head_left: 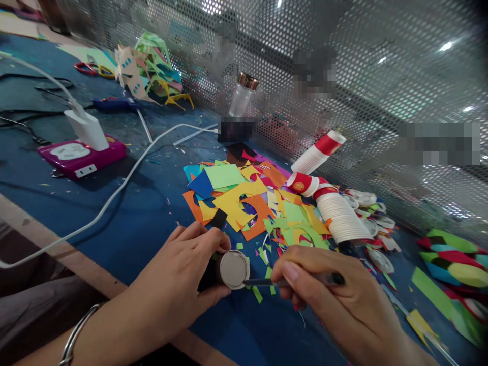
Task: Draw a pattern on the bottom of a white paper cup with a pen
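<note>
My left hand (pixel 183 274) is closed around the side of a small round cup-like piece (pixel 233 269). Its pale grey circular end faces up, and its side looks dark brown where it shows between my fingers. In my right hand (pixel 324 295) is a slim dark pen (pixel 263 281), pinched between thumb and fingers. The pen's tip meets the right rim of the pale circle. Just beyond both hands lies a heap of coloured paper scraps (pixel 229 203), several with round holes cut out.
Stacked paper cups (pixel 339 213) lie on the right against the perforated metal screen (pixel 366 76). A magenta power strip (pixel 84 155) with a white charger and trailing cable (pixel 125 183) sits left, near a blue glue gun (pixel 116 104). Scissors (pixel 95 68) and a clear bottle (pixel 242 94) are farther back.
</note>
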Motion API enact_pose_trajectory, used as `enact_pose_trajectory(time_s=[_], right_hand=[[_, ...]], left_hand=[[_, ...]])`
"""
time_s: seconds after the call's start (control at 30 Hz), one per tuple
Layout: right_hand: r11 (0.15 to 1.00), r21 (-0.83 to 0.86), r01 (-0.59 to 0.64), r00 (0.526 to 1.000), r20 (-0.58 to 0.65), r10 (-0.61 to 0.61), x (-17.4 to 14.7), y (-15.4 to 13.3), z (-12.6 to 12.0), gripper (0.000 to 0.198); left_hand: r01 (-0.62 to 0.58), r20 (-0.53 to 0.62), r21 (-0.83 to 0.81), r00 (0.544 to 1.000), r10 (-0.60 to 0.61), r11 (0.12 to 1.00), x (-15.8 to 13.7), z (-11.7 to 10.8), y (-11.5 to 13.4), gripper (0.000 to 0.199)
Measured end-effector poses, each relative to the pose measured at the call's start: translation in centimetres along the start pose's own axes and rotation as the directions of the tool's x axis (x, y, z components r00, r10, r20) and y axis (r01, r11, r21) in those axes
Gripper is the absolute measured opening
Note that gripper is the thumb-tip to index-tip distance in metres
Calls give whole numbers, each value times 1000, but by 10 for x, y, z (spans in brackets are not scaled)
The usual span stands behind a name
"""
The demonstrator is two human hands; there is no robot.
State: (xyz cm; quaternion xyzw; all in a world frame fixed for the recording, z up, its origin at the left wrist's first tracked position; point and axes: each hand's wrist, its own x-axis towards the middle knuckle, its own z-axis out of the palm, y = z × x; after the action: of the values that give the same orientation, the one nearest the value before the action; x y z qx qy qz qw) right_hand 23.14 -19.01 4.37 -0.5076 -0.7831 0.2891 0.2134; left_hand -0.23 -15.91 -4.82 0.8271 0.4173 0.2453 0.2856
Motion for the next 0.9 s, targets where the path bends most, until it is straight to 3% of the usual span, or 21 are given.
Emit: enact_pose_trajectory(time_s=[0.17,0.33,0.47,0.63,0.9], right_hand=[[984,177,-27,999,26,23,15,-2,13,38],[990,129,62,993,-107,-49,28,6,15,36],[996,60,69,975,-216,-54,10,12,12,25],[999,-9,53,899,-434,-52,-19,15,15,24],[994,91,66,852,-523,-9,-29,18,25,28]], left_hand=[[19,7,14,1000,-19,1000,-1,-1,2,38],[22,4,17,1000,-22,1000,-1,1,0,36],[30,-2,12,1000,-30,999,-2,5,-3,39],[31,4,18,1000,-31,999,-4,6,-3,39],[26,17,47,1000,-27,999,-4,6,-1,39]])
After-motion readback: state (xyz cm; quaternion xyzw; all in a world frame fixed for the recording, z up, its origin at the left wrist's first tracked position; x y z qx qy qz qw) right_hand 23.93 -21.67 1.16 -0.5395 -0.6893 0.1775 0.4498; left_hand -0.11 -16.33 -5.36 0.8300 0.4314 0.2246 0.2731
